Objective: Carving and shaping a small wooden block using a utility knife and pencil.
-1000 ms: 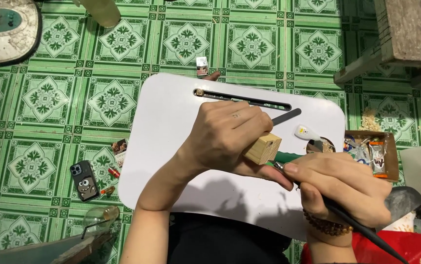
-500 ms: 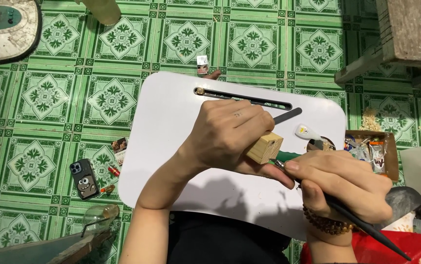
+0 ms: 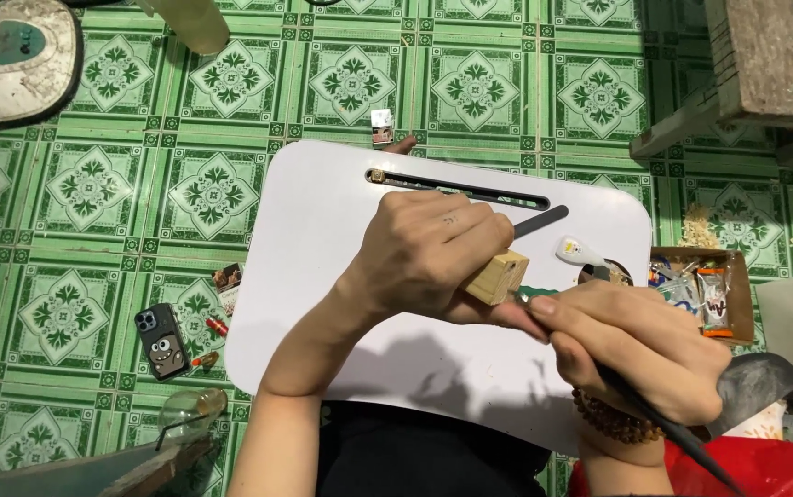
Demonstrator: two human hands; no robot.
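Note:
My left hand (image 3: 433, 253) grips a small pale wooden block (image 3: 498, 276) over a white lap table (image 3: 323, 276). My right hand (image 3: 636, 345) holds a long dark carving tool (image 3: 663, 428) like a pen, its tip pressed at the block's lower right corner. A bead bracelet circles my right wrist. A dark flat tool (image 3: 539, 221) lies on the table behind the block, partly hidden by my left hand.
A long slot (image 3: 461, 189) runs along the table's far edge. A small white object (image 3: 580, 250) lies on the table at right. A phone (image 3: 162, 342) rests on the green tiled floor at left. A cardboard box of small items (image 3: 705, 294) stands right; wooden furniture (image 3: 755, 64) at top right.

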